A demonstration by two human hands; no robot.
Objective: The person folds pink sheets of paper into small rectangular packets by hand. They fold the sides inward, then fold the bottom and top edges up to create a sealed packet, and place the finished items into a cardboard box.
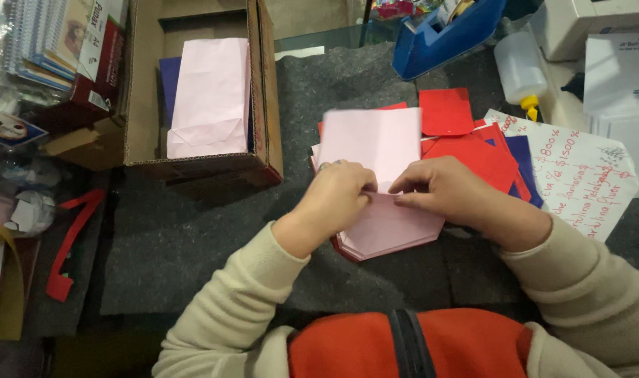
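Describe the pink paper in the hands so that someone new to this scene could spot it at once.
Start at the grey felt mat and go to its middle, right of the cardboard box. There the left hand and right hand pinch the pink paper. Unlike the red sheets beside it, it is pale and half folded up.

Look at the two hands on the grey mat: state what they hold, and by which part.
Both the left hand and the right hand pinch the pink folded paper at its middle crease, on the paper stack.
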